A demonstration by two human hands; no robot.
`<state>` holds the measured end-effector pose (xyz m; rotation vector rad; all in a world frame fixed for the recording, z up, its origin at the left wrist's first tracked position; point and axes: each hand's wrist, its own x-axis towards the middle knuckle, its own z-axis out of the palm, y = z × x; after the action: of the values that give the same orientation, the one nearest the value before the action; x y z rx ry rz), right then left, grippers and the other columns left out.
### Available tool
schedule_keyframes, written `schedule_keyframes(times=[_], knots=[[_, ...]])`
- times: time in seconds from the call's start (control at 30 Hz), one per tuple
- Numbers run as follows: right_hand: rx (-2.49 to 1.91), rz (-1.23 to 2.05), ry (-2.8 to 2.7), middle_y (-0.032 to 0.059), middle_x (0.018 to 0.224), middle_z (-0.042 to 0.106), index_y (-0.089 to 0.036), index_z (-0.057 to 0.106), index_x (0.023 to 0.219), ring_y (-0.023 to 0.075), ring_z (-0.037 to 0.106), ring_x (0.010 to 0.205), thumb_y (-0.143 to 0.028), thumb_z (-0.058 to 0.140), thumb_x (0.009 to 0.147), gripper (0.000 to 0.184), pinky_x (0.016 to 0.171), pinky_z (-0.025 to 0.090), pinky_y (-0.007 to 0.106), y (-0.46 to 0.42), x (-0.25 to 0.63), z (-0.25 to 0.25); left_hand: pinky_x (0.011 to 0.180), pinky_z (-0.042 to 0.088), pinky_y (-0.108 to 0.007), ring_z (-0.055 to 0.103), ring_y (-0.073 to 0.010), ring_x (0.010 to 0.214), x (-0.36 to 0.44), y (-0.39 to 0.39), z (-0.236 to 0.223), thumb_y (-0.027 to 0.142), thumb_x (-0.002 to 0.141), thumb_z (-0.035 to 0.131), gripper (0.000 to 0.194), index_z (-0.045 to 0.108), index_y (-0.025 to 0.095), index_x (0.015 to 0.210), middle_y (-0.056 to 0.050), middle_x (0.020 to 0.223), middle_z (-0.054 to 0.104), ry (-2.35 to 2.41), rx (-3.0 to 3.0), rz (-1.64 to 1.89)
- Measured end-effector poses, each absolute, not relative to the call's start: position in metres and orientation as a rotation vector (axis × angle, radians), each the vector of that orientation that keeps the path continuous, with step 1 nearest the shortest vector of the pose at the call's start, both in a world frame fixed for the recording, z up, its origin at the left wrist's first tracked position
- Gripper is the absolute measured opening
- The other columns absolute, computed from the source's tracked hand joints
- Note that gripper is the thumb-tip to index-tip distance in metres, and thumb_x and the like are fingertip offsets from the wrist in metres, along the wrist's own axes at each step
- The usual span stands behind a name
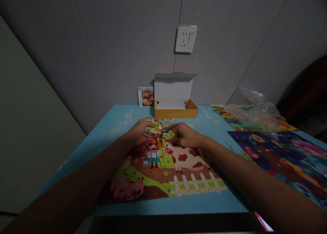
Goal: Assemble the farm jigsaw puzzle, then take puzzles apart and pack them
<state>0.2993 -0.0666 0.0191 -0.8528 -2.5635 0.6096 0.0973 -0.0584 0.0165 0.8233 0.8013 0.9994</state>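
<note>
A partly joined farm jigsaw puzzle [155, 179] lies on the blue table, with a farmer, a spotted cow, a pig and a white fence on it. At its far edge my left hand [140, 132] is closed on several puzzle pieces [154, 128], thumb on top. Just to the right, my right hand [184, 134] pinches a green puzzle piece [168, 135] above the cow's head. My fingers partly cover that piece, so I cannot tell whether it is joined to the puzzle.
Behind my hands stands an open orange and white box [176, 113], beside a picture card [146, 96] leaning on the wall. At right lie a dark blue puzzle [286, 159] and a clear plastic bag [258, 115]. A socket [186, 39] is on the wall.
</note>
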Motion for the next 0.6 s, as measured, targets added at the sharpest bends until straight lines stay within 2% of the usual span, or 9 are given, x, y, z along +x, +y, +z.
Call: schedule_keyframes(times=[0.13, 0.23, 0.33, 0.4, 0.47, 0.6], knots=[[-0.884, 0.612, -2.572, -0.0005, 0.068, 0.051, -0.015, 0.048, 0.056, 0.0095, 0.044, 0.06, -0.013, 0.059, 0.075, 0.022, 0.059, 0.033, 0.024, -0.068, 0.298, 0.023, 0.057, 0.058, -0.035, 0.071, -0.0261, 0.07, 0.096, -0.057, 0.015, -0.001, 0.056, 0.055, 0.037, 0.06, 0.01, 0.091, -0.012, 0.085, 0.069, 0.78, 0.83, 0.996], [-1.029, 0.638, -2.554, -0.0012, 0.065, 0.051, -0.015, 0.052, 0.057, 0.0095, 0.043, 0.058, -0.016, 0.062, 0.074, 0.019, 0.057, 0.031, 0.025, -0.068, 0.297, 0.025, 0.06, 0.059, -0.037, 0.071, -0.0253, 0.071, 0.096, -0.055, 0.013, -0.001, 0.056, 0.055, 0.037, 0.06, 0.011, 0.091, -0.011, 0.085, 0.069, 0.78, 0.832, 1.006], [-1.175, 0.676, -2.443, -0.0011, 0.065, 0.056, -0.014, 0.065, 0.076, 0.0107, 0.046, 0.058, -0.021, 0.063, 0.075, 0.008, 0.057, 0.032, 0.025, -0.067, 0.296, 0.022, 0.06, 0.059, -0.035, 0.07, -0.0247, 0.072, 0.097, -0.056, 0.015, -0.001, 0.055, 0.055, 0.038, 0.06, 0.01, 0.09, -0.01, 0.084, 0.068, 0.797, 0.833, 1.009], [-1.177, 0.656, -2.373, 0.0008, 0.073, 0.062, -0.014, 0.067, 0.099, 0.0119, 0.05, 0.062, -0.022, 0.061, 0.079, 0.023, 0.06, 0.034, 0.025, -0.065, 0.295, 0.019, 0.057, 0.059, -0.034, 0.07, -0.0246, 0.071, 0.098, -0.058, 0.017, -0.002, 0.054, 0.055, 0.038, 0.06, 0.011, 0.089, -0.009, 0.082, 0.068, 0.835, 0.831, 1.017], [-1.17, 0.575, -2.362, 0.0036, 0.081, 0.065, -0.015, 0.065, 0.113, 0.0132, 0.053, 0.067, -0.023, 0.06, 0.081, 0.034, 0.064, 0.037, 0.026, -0.063, 0.295, 0.015, 0.056, 0.059, -0.034, 0.07, -0.0244, 0.07, 0.099, -0.059, 0.018, -0.002, 0.054, 0.055, 0.038, 0.06, 0.011, 0.089, -0.009, 0.081, 0.068, 0.881, 0.823, 1.044], [-1.181, 0.335, -2.476, 0.0085, 0.088, 0.064, -0.016, 0.069, 0.111, 0.0174, 0.056, 0.077, -0.025, 0.06, 0.082, 0.031, 0.073, 0.041, 0.029, -0.059, 0.297, 0.009, 0.059, 0.06, -0.037, 0.071, -0.025, 0.07, 0.099, -0.056, 0.015, -0.003, 0.053, 0.054, 0.04, 0.059, 0.012, 0.091, -0.008, 0.082, 0.068, 0.879, 0.801, 1.092]])
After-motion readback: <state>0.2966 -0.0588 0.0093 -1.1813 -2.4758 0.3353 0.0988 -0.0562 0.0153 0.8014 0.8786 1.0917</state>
